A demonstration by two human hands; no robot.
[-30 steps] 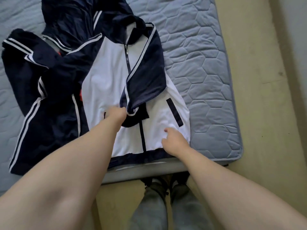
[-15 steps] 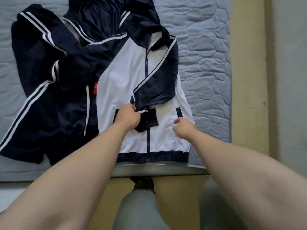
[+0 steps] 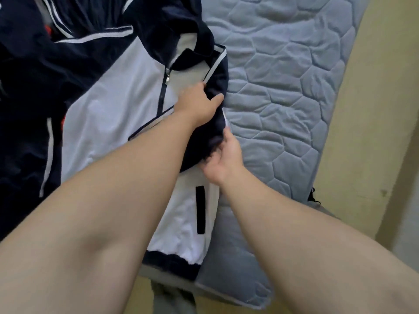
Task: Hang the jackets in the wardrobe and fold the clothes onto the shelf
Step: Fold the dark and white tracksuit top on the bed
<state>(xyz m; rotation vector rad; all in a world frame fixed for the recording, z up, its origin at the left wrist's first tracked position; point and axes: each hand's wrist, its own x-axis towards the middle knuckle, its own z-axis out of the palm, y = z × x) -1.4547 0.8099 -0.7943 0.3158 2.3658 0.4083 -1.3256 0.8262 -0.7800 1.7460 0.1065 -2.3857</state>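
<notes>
A white and navy zip jacket lies front up on a grey quilted mattress. Its navy right sleeve is folded in over the chest. My left hand grips that sleeve near the shoulder, thumb over the dark cloth. My right hand grips the lower part of the same sleeve at the jacket's right edge. A second navy garment with white stripes lies partly under the jacket on the left.
The mattress edge runs along the bottom, with yellowish floor to the right. A pale wall rises at far right. My grey trouser leg shows below the mattress edge.
Both hands left the jacket's lower front and moved up and right onto the folded navy sleeve, which they now grip. The view has moved closer and shifted right.
</notes>
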